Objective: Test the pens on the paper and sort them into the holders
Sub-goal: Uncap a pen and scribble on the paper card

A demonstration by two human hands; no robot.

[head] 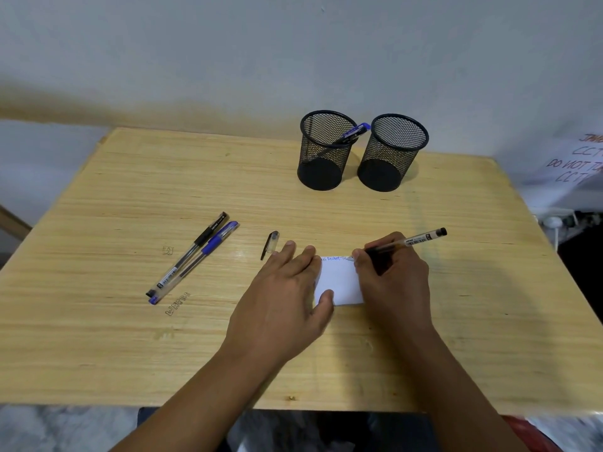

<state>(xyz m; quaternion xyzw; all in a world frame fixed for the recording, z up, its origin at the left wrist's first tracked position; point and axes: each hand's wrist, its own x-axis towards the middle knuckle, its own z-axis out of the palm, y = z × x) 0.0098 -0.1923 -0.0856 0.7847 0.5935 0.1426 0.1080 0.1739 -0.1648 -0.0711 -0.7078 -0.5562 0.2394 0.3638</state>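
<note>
A small white paper lies on the wooden table, with blue scribbles along its top edge. My left hand presses flat on the paper's left side, fingers spread. My right hand grips a black pen, its tip touching the paper's top edge. The pen's cap lies just left of my left hand. A black pen and a blue pen lie side by side further left. Two black mesh holders stand at the back: the left holder contains a blue pen, the right holder looks empty.
A white sheet with handwritten lettering hangs beyond the table's right edge. A pale wall runs behind the table. Small ink marks are written on the table near the two loose pens.
</note>
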